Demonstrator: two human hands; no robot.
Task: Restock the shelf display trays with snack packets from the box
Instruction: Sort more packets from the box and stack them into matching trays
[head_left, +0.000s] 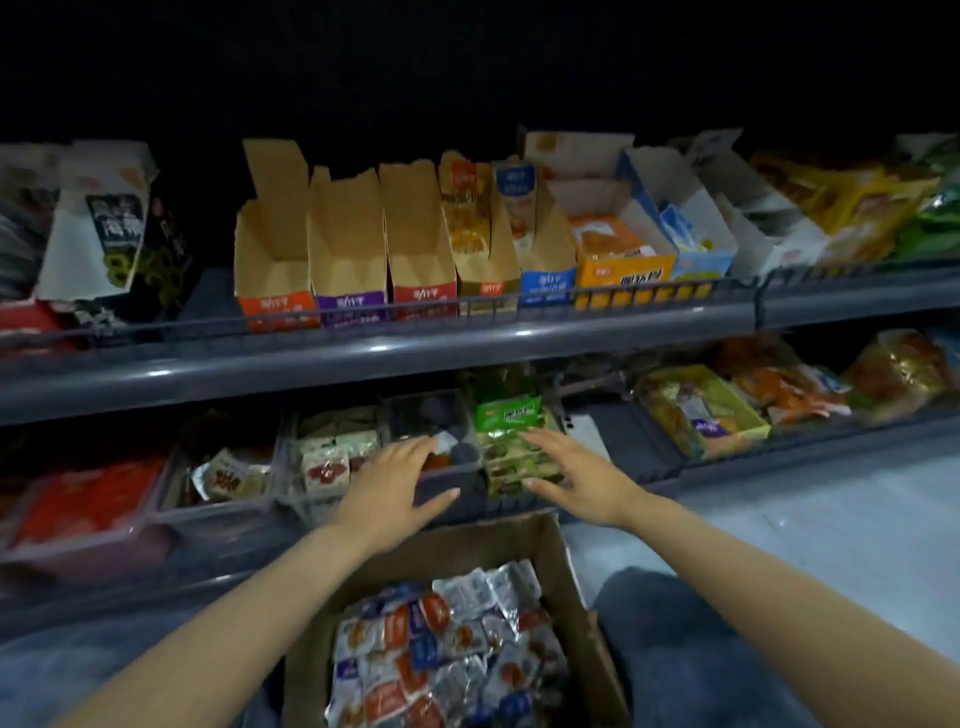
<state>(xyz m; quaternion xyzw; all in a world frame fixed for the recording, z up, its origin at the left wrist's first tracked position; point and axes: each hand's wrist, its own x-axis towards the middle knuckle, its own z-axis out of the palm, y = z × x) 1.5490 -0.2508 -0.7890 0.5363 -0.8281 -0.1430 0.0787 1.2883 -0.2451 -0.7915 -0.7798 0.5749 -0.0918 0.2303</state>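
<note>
My left hand (387, 486) and right hand (576, 475) over the lower-shelf tray (462, 480) and green packets (511, 415), fingers (413, 451) spread, empty; box (553, 551) below.

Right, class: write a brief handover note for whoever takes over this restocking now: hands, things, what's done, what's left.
Left hand: open, holds nothing, reaching over the front of the dark tray.
Right hand: open, flat on the green packets in the next tray.
Box: below the hands, full of packets.
Done: the green packets look well stocked.
Left: dark tray is nearly empty; three cardboard trays on the upper shelf are empty.
</note>
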